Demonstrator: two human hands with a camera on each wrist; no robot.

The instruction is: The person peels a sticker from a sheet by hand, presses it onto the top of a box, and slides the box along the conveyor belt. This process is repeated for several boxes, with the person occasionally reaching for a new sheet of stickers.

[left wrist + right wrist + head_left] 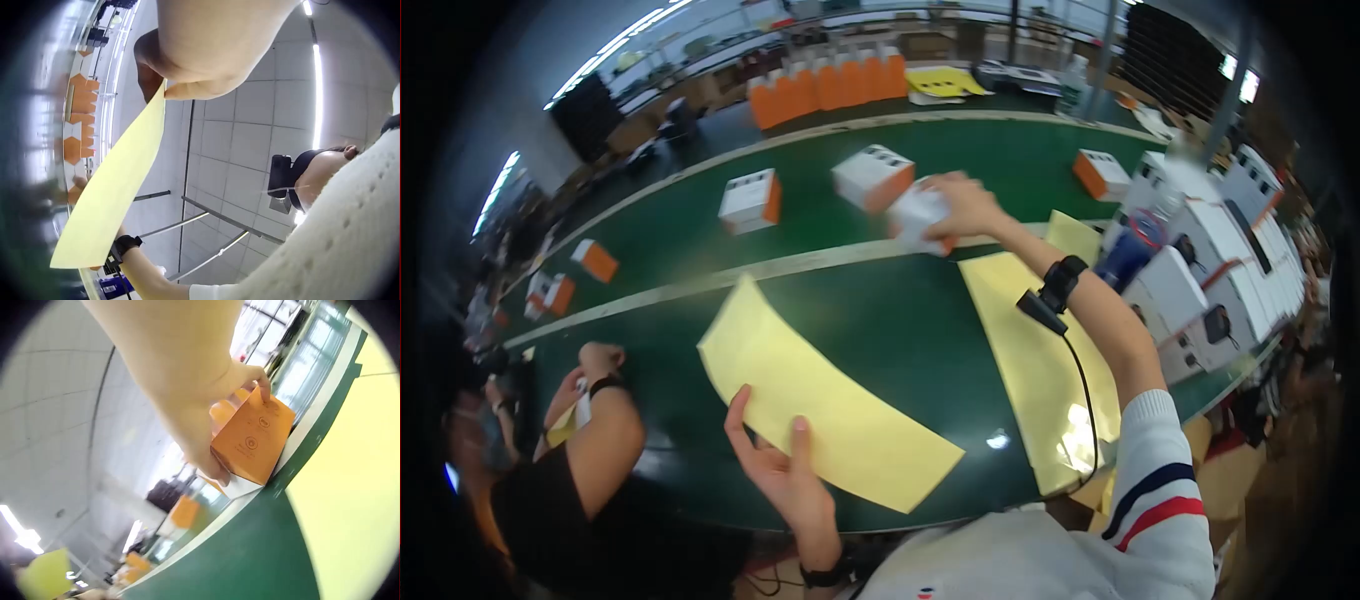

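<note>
**While our left hand (790, 485) pinches a yellow sheet (820, 400), our right hand (968, 208) grips a white-and-orange box (918, 215)**

Spread widest before us is the green table (910, 340), crossed by a pale strip (800, 262). At 3 o'clock we see a big stack of white boxes (1215, 250), and at 8 o'clock another person (605, 425) bends an arm over the table's edge. Between 11 and 12 o'clock, beyond the table, stands a row of orange packages (830, 85).

A second yellow sheet (1040, 370) lies at 4 o'clock, glare shining on its near end. The one we hold, between 6 and 7 o'clock, is a long, plain rectangle, pale and bowed, raised at a slant; our left thumb and fingers close narrowly on its edge.

Separate boxes sit on the green at 10 o'clock (750, 200), 12 o'clock (873, 178) and 2 o'clock (1102, 175), dark patches on their white faces. Our gripped box is at 1 o'clock, near the strip, our right fingers and thumb spread around it; we cannot tell whether it touches the table.

Smallest of all, its orange face bears two round marks (251, 442) and lines of dark print, too fine for us to read.
</note>
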